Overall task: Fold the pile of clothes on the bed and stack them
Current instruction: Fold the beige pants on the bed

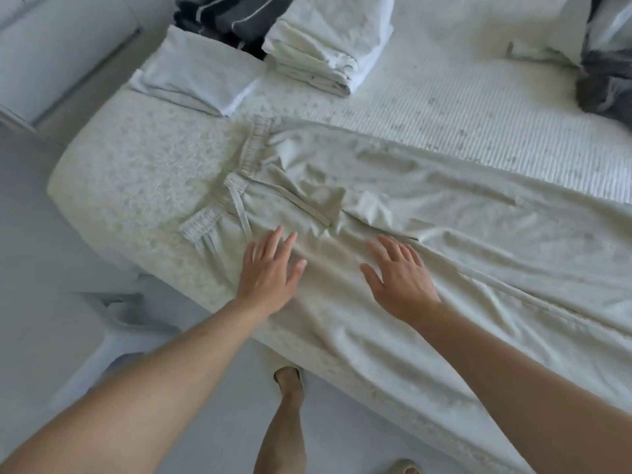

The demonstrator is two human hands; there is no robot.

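Beige trousers (393,213) under both flat hands (270,268).

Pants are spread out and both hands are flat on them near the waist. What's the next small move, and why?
Probably sweep both palms outward to flatten the cloth. The pants lie spread on the bed but creased around the pocket, and the left hand and right hand rest open on them, gripping nothing. Folding one leg over the other should come after that.

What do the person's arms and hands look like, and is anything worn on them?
Both forearms are bare, with no sleeves in view. The left hand and the right hand wear no gloves, and no watch, bracelet or ring shows. Nails look short and plain.
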